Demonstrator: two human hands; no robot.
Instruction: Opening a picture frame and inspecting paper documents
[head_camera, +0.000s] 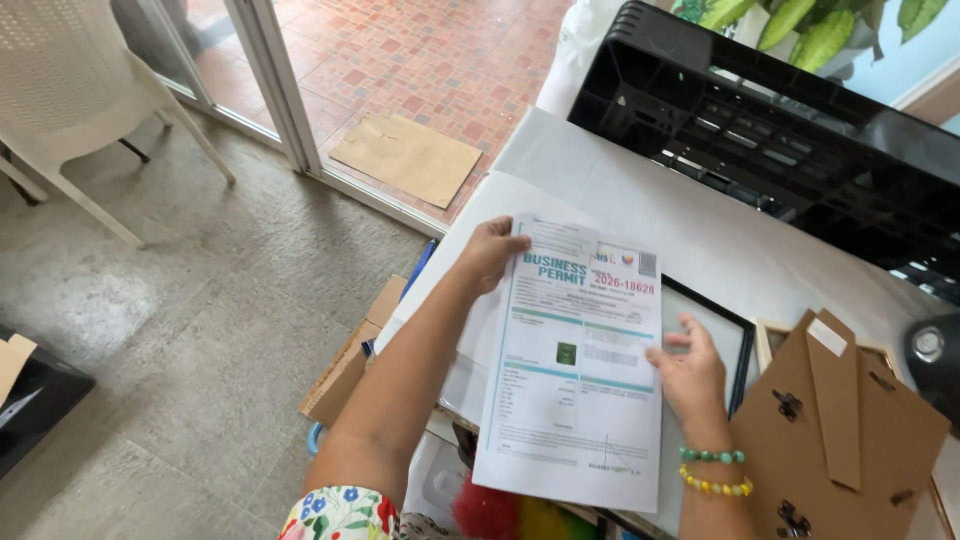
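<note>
paper held flat over the frame

white worktop (640, 200) under everything, black crate (780, 130) at the back. black picture frame (740, 335) lying flat, brown frame backing (840, 420) to its right. printed sheets (575, 380) held above the frame: probably light, floppy, easily creased, best pinched at the side edges. long axis near-to-far, header at the far end. left hand (488, 255) fingers closed on the top-left corner; right hand (692, 375) fingers gripping the right edge.

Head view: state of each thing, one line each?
Printed document: held flat above the table, both hands on it.
Left hand: grips the top left corner.
Right hand: grips the right edge.
Black picture frame: lying flat, partly covered by the document.
Brown frame backing: lying back up, stand folded flat.
</note>
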